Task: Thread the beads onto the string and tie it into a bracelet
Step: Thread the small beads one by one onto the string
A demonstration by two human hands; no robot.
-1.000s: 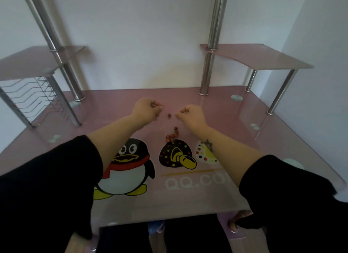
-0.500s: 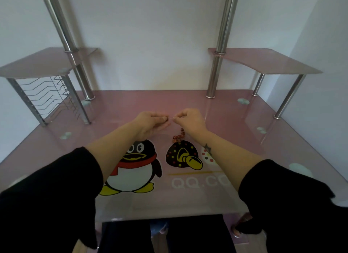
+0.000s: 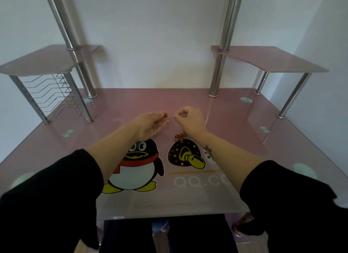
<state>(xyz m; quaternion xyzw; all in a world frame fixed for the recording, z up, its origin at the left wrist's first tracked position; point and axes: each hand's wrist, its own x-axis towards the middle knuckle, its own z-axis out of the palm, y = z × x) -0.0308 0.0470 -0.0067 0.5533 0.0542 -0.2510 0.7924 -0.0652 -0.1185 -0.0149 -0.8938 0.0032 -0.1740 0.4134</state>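
Bead (image 3: 165, 114), one, in left hand (image 3: 150, 124), one heap (image 3: 179, 136)

Pink glass tabletop (image 3: 235, 120) w/ penguin print (image 3: 135, 168) toward front edge. Small heap of reddish beads (image 3: 179, 136) lies approx. mid-tabletop. Wire rack (image 3: 50, 94) stands at back-left corner.

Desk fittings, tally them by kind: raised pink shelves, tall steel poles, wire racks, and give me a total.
Raised pink shelves: 2
Tall steel poles: 2
Wire rack: 1
Total: 5
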